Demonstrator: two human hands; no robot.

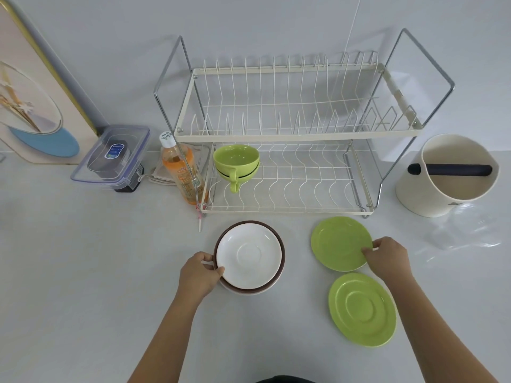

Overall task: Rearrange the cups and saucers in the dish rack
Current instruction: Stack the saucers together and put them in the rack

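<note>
A white two-tier wire dish rack [298, 134] stands at the back of the counter. Two stacked green cups [236, 158] sit at the left end of its lower tier; the upper tier holds nothing. In front of the rack lies a stack of saucers with a white saucer [249, 257] on top of a brown-rimmed one. My left hand [200, 273] grips the white saucer's left edge. A green saucer [341, 243] is held at its right rim by my right hand [385, 258]. A second green saucer [362, 309] lies flat nearer to me.
An orange drink bottle [181, 170] stands against the rack's left leg, with a folded cloth behind it. A clear lidded container [113, 158] and a framed picture [30, 100] are at the left. A cream bucket with a dark bar [446, 175] and clear plastic wrap [467, 230] are at the right.
</note>
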